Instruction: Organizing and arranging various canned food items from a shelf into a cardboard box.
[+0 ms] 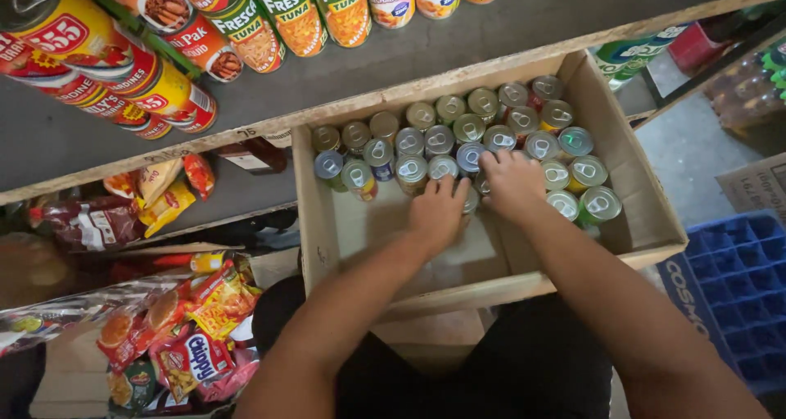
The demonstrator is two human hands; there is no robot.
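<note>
Both hands point(475, 198) on boxed cans point(458, 140)

Upright pull-tab cans point(458, 136) packed in cardboard box point(647, 214).

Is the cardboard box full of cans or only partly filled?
Partly filled. Upright cans crowd the far side of the box, while bare cardboard shows near both hands, left and right.

shelved tins point(295, 13), snack packets point(192, 349) — blue crate point(737, 284)
</note>
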